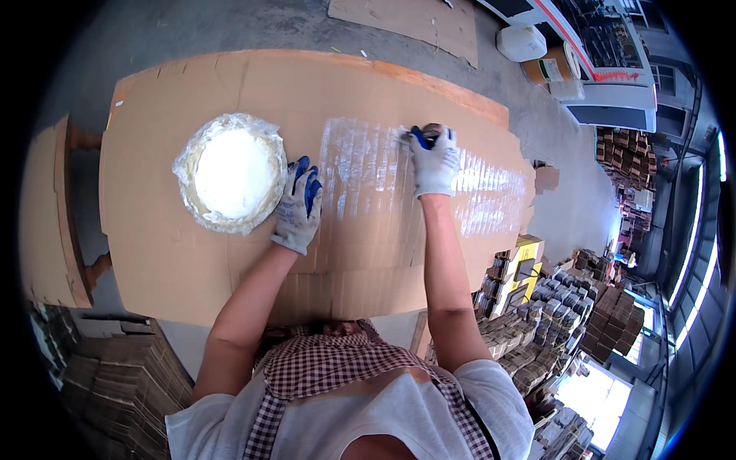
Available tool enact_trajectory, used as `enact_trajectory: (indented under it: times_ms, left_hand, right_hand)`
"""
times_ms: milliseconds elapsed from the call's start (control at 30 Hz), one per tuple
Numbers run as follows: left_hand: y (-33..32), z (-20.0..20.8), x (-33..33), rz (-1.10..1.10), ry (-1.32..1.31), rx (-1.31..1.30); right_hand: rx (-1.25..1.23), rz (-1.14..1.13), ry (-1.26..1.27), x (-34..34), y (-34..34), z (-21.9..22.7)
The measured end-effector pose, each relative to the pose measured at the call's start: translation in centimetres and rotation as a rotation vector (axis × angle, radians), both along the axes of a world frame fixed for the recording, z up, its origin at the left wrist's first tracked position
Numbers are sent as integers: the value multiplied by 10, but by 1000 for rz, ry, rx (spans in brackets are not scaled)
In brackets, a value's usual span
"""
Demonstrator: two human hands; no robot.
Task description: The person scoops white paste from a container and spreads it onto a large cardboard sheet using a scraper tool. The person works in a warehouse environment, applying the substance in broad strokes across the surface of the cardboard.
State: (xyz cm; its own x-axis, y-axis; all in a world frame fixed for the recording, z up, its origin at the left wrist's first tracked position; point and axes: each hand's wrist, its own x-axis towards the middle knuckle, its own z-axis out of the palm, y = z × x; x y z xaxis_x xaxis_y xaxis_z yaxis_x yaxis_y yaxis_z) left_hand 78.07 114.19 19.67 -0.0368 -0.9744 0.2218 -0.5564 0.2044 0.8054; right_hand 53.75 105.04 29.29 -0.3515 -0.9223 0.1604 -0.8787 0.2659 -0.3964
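Right hand (435, 167): clenched around a small dark tool (433, 132), mostly hidden within the grasp; exact kind and long axis unclear from this view. Pale, fringe-like edge visible on the tool's left side. Held at the far edge of the glossy streaked patch (368, 165) on the cardboard sheet (169, 276), roughly midway along. Contact with the surface: likely, not confirmed.

Left hand (297, 211): relaxed, slightly bent, pointing toward the far side; nothing seen in the grasp. Placed right beside the film-wrapped basin (201, 203), on its right; touching or barely apart, impossible to say.

Key relation: patch longer left to right than near to far, with right end slanting somewhat nearer. Extends to left and right of the clenched grip, and mostly to the near side of the tool. Right hand over it; left hand just off its left end.

Basin: left of both hands, round, so without a long axis; bright white inside, depth not readable. Close to the left hand, well apart from the right, with the patch's left part between.
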Motion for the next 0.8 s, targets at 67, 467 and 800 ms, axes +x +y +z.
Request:
enact_trajectory:
  times_ms: [67, 467, 800]
  left_hand:
    - [-1, 0, 1, 2, 11, 27]
    - [0, 1, 0, 16, -13, -30]
    - [0, 1, -1, 8, -67, -33]
  right_hand:
    - [23, -81, 12, -26, 0, -3]
    - [47, -67, 60, -38, 26, -6]
    - [5, 5, -60, 13, -11, -3]
